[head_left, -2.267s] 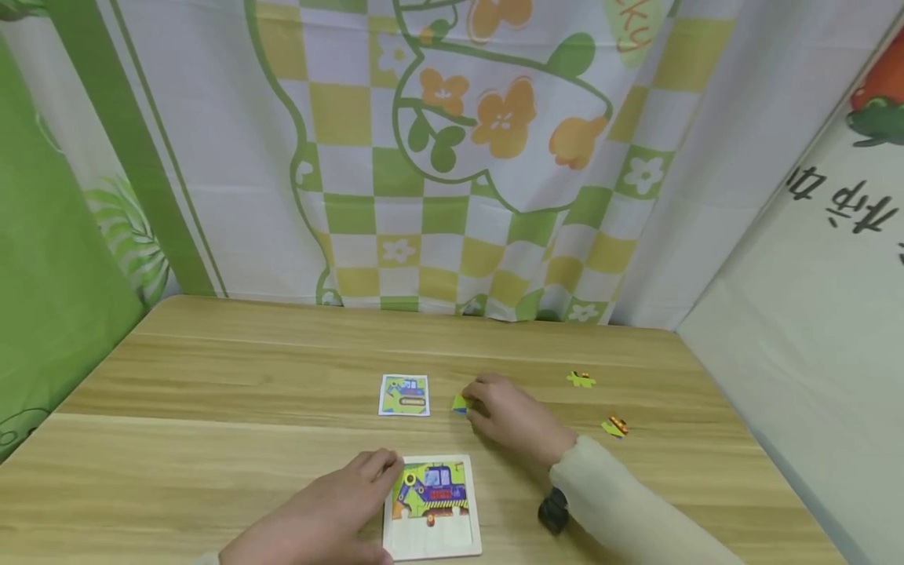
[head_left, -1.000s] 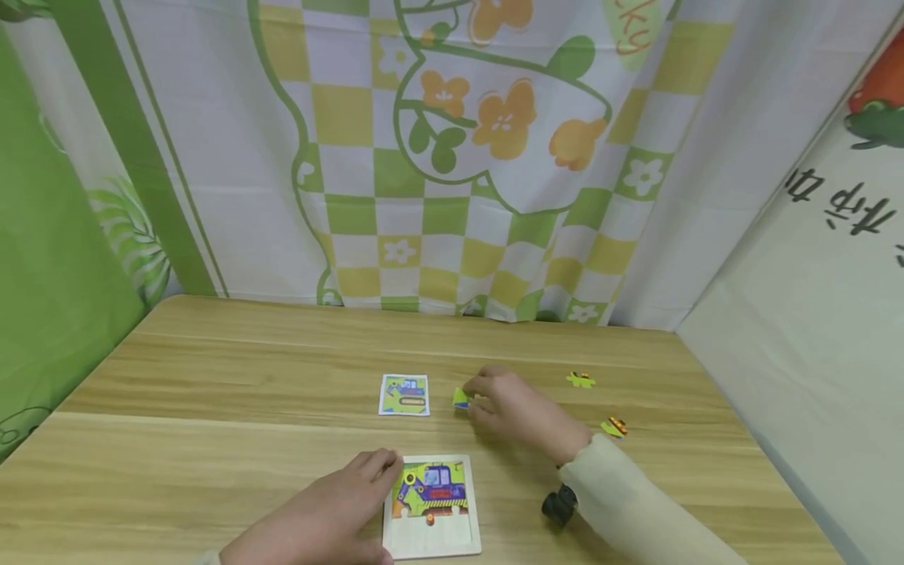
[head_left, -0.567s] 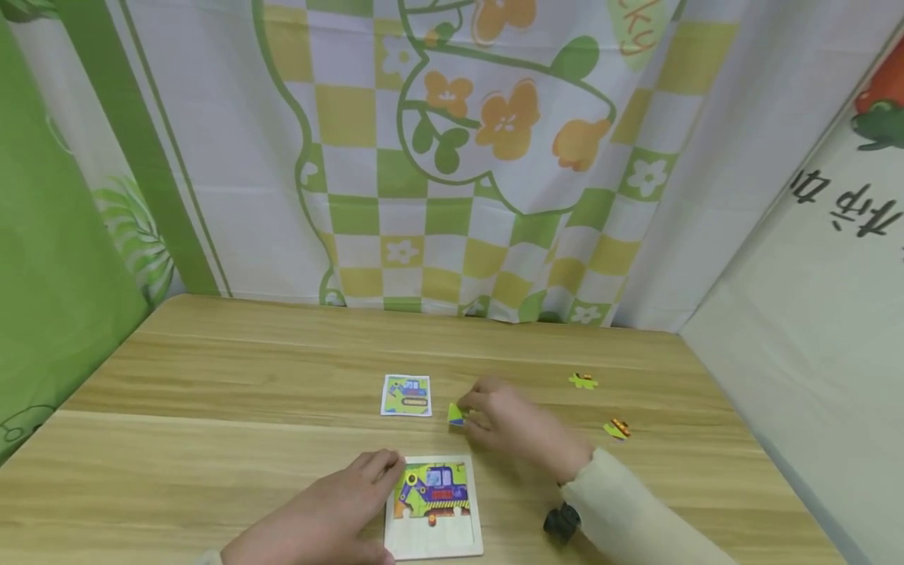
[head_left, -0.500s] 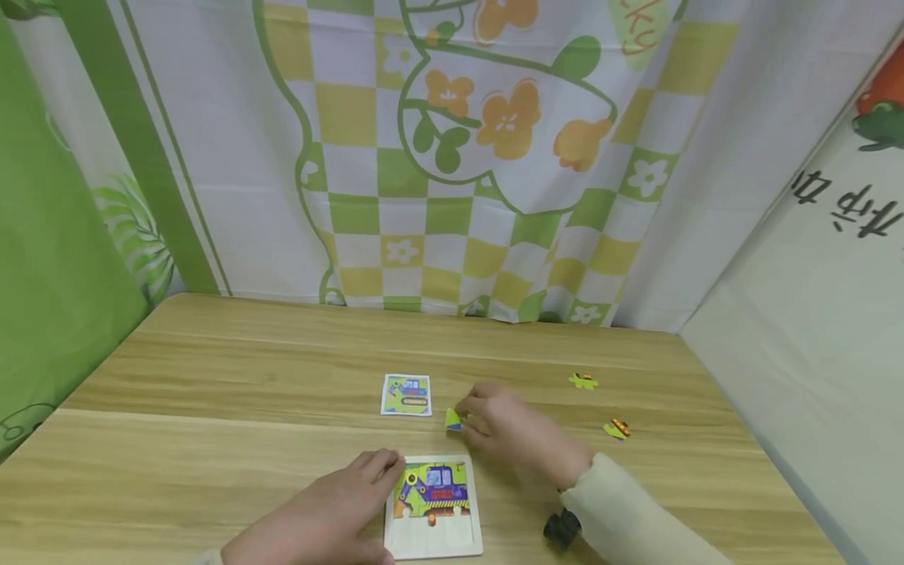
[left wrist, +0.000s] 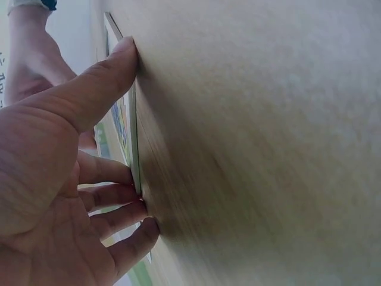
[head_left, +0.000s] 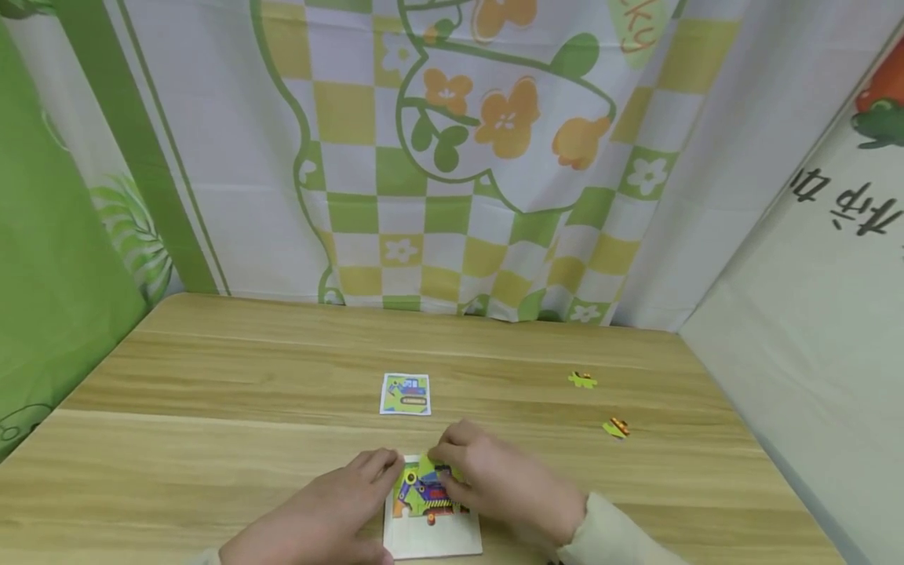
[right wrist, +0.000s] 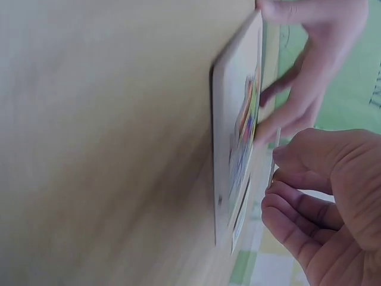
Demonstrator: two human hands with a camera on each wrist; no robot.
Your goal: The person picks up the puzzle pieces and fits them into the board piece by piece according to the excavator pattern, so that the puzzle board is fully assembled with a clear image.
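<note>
A wooden puzzle board [head_left: 432, 541] lies near the front of the table, its upper part filled with an excavator picture and its lower part bare wood. My left hand [head_left: 318, 506] holds the board along its left side, thumb at the near corner and fingers toward the far one. Over the board's upper right, my right hand [head_left: 497, 479] pinches a thin green puzzle piece [head_left: 427, 464]. In the right wrist view that piece [right wrist: 275, 154] shows edge-on between thumb and fingers, raised above the board. The right hand hides part of the picture.
A small picture card [head_left: 406, 395] of the excavator lies behind the board. Two loose puzzle clusters or pieces sit at right: a green piece [head_left: 582, 380] farther back and a green-and-orange piece [head_left: 617, 428] nearer. A patterned curtain [head_left: 466, 196] hangs behind the table.
My right hand has carried the green piece from beside the picture card toward me and left, over the board. The left hand stays on the board's side.
</note>
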